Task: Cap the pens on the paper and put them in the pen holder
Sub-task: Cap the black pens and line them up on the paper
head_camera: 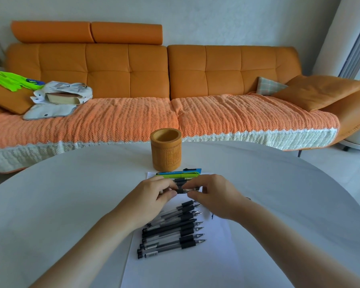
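A white sheet of paper (214,252) lies on the table with several uncapped black pens (170,235) in a row, tips pointing right. Above them, my left hand (154,196) and my right hand (212,194) meet over one black pen (180,191). The left hand pinches its barrel and the right hand's fingers close on its tip end, where I cannot tell whether a cap sits. A green pen (179,175) and a blue one lie at the paper's far edge. The brown wooden pen holder (166,150) stands upright just beyond, with nothing showing above its rim.
The round white table (71,194) spans the foreground. Behind it stands an orange sofa (154,80) with a knitted cover, a bag and book on its left seat, and cushions at the right.
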Demonstrator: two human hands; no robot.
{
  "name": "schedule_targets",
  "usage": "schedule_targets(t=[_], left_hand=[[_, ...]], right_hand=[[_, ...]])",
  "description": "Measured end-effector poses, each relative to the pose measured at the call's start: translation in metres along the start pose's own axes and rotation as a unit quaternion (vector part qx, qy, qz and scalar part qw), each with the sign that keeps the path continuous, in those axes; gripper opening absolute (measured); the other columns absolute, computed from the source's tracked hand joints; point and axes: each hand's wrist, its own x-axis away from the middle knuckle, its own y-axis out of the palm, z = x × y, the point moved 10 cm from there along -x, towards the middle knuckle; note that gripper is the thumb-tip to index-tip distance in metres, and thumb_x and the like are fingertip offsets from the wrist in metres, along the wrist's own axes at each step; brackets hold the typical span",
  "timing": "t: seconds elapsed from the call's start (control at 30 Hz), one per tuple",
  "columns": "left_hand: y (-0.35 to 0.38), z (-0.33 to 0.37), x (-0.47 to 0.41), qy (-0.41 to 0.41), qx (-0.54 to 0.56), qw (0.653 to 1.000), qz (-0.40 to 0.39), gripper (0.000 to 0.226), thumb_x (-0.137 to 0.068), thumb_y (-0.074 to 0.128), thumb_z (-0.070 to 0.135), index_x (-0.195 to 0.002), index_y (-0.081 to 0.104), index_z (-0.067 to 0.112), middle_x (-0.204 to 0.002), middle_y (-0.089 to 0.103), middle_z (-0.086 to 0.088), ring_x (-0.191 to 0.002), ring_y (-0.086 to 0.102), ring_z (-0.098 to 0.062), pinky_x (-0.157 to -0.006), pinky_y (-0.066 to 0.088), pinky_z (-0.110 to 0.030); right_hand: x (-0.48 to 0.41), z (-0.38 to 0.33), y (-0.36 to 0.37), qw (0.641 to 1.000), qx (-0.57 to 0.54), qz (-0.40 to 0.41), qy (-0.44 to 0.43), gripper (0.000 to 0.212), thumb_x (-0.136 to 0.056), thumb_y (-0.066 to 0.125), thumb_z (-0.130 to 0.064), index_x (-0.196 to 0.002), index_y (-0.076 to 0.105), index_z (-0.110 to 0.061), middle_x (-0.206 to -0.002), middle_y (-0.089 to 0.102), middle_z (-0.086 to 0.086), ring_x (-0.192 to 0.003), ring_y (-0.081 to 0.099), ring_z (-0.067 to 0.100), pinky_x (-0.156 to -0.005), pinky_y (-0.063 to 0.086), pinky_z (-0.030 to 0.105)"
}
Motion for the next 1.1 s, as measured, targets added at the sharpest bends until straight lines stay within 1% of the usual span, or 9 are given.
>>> schedule_targets(t=[0.1,0.2,0.33,0.43,0.57,0.8,0.93,1.03,1.1], left_hand=[[0.001,-0.001,0.0,-0.001,0.008,1.0,-0.008,0.013,-0.094,0.058,0.025,-0.1,0.069,0.028,-0.094,0.059,0.016,-0.09,0.054,0.001,-0.072,0.038,-0.014],[-0.001,0.0,0.0,0.0,0.001,1.0,-0.01,0.016,-0.094,0.058,0.024,-0.081,0.067,0.022,-0.082,0.06,0.011,-0.082,0.055,-0.005,-0.068,0.039,-0.019],[-0.009,0.006,0.002,0.03,-0.004,1.0,0.002,0.02,-0.092,0.061,0.021,-0.072,0.065,0.021,-0.077,0.059,0.011,-0.08,0.056,-0.006,-0.067,0.039,-0.013],[-0.014,0.013,0.003,0.049,-0.001,0.999,0.021,0.012,-0.09,0.064,0.016,-0.083,0.073,0.02,-0.079,0.059,0.012,-0.081,0.057,-0.005,-0.068,0.039,-0.01],[-0.017,0.018,0.003,0.063,0.005,0.997,0.035,0.013,-0.088,0.067,0.018,-0.097,0.076,0.022,-0.082,0.063,0.009,-0.08,0.058,-0.007,-0.067,0.044,-0.018],[-0.007,0.001,-0.002,0.017,-0.023,1.0,-0.006,0.026,-0.095,0.058,0.024,-0.117,0.068,0.033,-0.09,0.054,0.015,-0.085,0.053,-0.003,-0.072,0.039,-0.017],[-0.008,-0.009,0.0,0.004,-0.044,0.999,0.01,0.022,-0.093,0.06,0.019,-0.11,0.071,0.026,-0.088,0.05,0.02,-0.084,0.052,0.002,-0.07,0.035,-0.011],[-0.014,-0.01,-0.003,0.005,-0.043,0.998,0.046,0.017,-0.089,0.066,0.019,-0.103,0.073,0.026,-0.088,0.058,0.018,-0.082,0.056,-0.002,-0.071,0.043,-0.019],[-0.014,-0.012,-0.004,-0.004,-0.045,0.998,0.054,0.015,-0.086,0.069,0.023,-0.1,0.071,0.031,-0.09,0.064,0.019,-0.083,0.058,-0.001,-0.073,0.049,-0.025]], right_hand=[[0.0,0.005,-0.006,0.999,-0.033,0.032,0.012,0.021,-0.088,0.069,-0.025,-0.107,0.073,-0.031,-0.083,0.066,-0.019,-0.055,0.054,-0.001,-0.055,0.041,0.011],[0.001,0.01,-0.014,0.995,-0.072,0.057,0.025,0.01,-0.084,0.074,-0.024,-0.093,0.078,-0.028,-0.072,0.068,-0.015,-0.053,0.051,0.001,-0.052,0.043,0.014],[0.007,0.003,-0.01,0.996,-0.068,0.056,0.01,0.011,-0.088,0.069,-0.025,-0.095,0.078,-0.027,-0.067,0.068,-0.018,-0.053,0.052,0.001,-0.051,0.042,0.015],[0.009,0.002,-0.009,0.991,-0.114,0.073,0.011,0.012,-0.089,0.068,-0.022,-0.094,0.078,-0.026,-0.07,0.071,-0.01,-0.049,0.049,0.004,-0.05,0.044,0.02],[0.008,0.005,-0.008,0.988,-0.137,0.064,0.026,0.012,-0.091,0.065,-0.024,-0.088,0.076,-0.029,-0.069,0.071,-0.007,-0.051,0.051,0.009,-0.052,0.048,0.028],[0.001,0.013,-0.008,0.995,-0.064,0.073,0.026,0.006,-0.088,0.068,-0.036,-0.087,0.071,-0.041,-0.084,0.064,-0.015,-0.063,0.056,0.001,-0.06,0.042,0.018],[0.0,0.016,-0.005,0.996,-0.027,0.076,0.034,0.011,-0.085,0.072,-0.034,-0.096,0.072,-0.036,-0.08,0.063,-0.021,-0.061,0.056,0.001,-0.058,0.045,0.015],[-0.004,0.026,-0.006,0.993,-0.045,0.085,0.061,0.004,-0.083,0.074,-0.035,-0.081,0.071,-0.037,-0.07,0.065,-0.018,-0.053,0.056,0.007,-0.052,0.046,0.014],[-0.008,0.033,-0.007,0.993,-0.033,0.086,0.07,0.004,-0.083,0.074,-0.038,-0.08,0.071,-0.037,-0.08,0.067,-0.018,-0.058,0.059,0.009,-0.055,0.046,0.015]])
